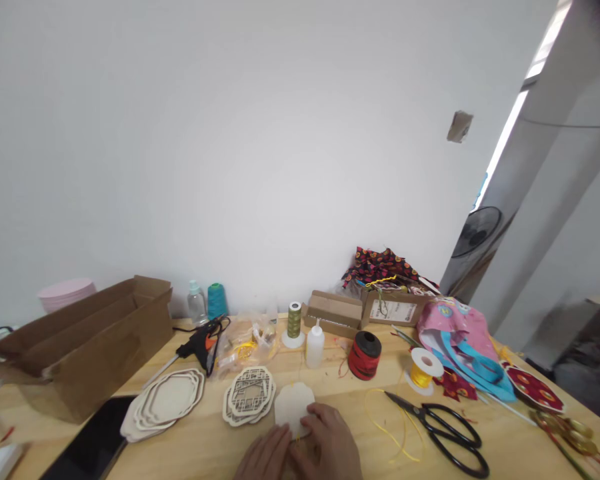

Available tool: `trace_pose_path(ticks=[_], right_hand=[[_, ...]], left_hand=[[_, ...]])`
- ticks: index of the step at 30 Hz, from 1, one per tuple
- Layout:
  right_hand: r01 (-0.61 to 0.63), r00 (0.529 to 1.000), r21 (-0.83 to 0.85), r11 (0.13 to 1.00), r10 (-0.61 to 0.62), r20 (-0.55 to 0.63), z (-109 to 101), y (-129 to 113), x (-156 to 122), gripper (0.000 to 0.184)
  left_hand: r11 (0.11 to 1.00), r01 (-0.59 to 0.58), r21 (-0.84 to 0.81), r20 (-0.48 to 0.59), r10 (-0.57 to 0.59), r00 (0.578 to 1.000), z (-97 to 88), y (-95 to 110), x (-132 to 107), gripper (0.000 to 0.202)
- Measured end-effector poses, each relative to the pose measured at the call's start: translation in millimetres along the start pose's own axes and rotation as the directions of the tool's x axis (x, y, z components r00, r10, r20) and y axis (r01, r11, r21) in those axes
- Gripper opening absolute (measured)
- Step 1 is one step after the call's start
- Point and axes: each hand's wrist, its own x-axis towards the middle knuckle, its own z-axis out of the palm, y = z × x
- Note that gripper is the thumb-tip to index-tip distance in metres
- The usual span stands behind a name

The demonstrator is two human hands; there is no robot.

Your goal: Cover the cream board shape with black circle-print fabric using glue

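A pale scalloped wooden panel (294, 403) lies on the table in front of me, with a bit of yellow thread at its top and bottom edges. My left hand (266, 455) is at its lower left, fingers together and closed on the lower edge. At the lower right, my right hand (331, 441) grips the panel with bent fingers on its surface, the thumb near the bottom edge. Both hands partly cover the panel's lower part. Just left of it sit stacked openwork wooden panels (250, 395). Black-handled scissors (443, 430) and loose yellow thread (397, 440) lie to the right.
Behind stand a white squeeze bottle (315, 347), a green thread spool (294, 321), a red thread spool (365, 355) and a yellow spool (424, 368). Leftward are plain panels (167, 400), a glue gun (200, 347), a phone (93, 443) and a cardboard box (93, 363). Fabric (455, 327) lies right.
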Motion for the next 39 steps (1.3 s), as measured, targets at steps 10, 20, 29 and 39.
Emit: trace_pose_path(ticks=[10, 20, 29, 39], right_hand=[[-0.108, 0.990, -0.044, 0.993, 0.111, 0.088, -6, -11, 6, 0.018], [0.051, 0.998, 0.086, 0.995, -0.054, 0.027, -3, 11, -5, 0.025], [0.129, 0.991, 0.032, 0.991, -0.130, 0.026, -1, 16, -6, 0.026], [0.242, 0.967, -0.080, 0.967, -0.233, 0.099, -8, 12, -7, 0.023]], left_hand=[[0.999, 0.009, 0.036, 0.083, -0.012, 0.996, -6.1, 5, 1, 0.039], [0.998, -0.056, -0.024, 0.228, 0.060, 0.972, -17.4, -5, 15, 0.042], [0.994, -0.074, 0.074, 0.149, 0.062, 0.987, -17.1, -1, 21, 0.035], [0.998, 0.052, -0.039, 0.173, -0.045, 0.984, -7.3, -2, 12, 0.042]])
